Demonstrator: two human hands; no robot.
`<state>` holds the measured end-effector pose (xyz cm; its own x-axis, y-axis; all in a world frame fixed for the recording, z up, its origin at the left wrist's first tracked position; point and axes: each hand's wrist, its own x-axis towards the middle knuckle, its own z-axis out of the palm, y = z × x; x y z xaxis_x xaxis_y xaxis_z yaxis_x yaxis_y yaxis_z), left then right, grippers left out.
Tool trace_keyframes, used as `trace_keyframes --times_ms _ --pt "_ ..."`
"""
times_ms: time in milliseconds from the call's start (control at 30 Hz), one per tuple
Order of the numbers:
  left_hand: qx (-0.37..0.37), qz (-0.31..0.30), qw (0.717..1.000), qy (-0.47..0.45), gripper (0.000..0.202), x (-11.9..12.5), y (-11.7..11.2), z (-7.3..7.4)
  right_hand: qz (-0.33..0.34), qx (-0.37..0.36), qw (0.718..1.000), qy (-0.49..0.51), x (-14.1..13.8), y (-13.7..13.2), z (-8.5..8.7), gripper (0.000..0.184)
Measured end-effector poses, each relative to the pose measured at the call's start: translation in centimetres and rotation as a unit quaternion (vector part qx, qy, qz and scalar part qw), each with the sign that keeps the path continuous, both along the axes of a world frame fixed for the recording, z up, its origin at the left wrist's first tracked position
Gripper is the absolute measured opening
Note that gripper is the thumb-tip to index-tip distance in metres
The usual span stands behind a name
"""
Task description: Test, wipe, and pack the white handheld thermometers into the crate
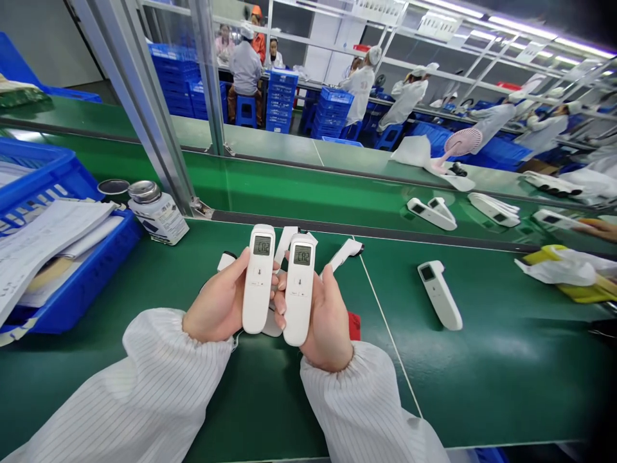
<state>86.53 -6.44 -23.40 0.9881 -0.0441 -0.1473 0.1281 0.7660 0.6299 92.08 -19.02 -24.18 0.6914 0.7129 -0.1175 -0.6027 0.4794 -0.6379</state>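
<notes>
The left hand (220, 301) closes its fingers around a white plastic handheld thermometer (258, 280), and the right hand (324, 329) grips a matching white thermometer (299, 289). Both are held side by side above the green desk (501, 379), their grey screens showing characters. A third white thermometer (439, 296) lies on the desk, its screen dark, and further white thermometers (431, 213) lie on the green bench beyond.

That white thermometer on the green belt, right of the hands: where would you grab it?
Take the thermometer by its slim handle half, below the screen, coming from above, pinching its long sides. It lies flat, screen up, on the green belt, leaving those sides free.
</notes>
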Motion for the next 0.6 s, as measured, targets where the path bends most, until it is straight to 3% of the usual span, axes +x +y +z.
trace_keyframes --times_ms 400,600 --pt "0.02 0.008 1.0 0.002 0.045 -0.35 -0.38 0.47 0.01 0.01 1.0 -0.013 -0.27 -0.48 0.01 0.059" --pt "0.044 0.023 0.998 0.023 0.049 -0.58 -0.51 0.95 0.006 -0.035 0.999 -0.004 -0.3 -0.41 0.29 0.062"
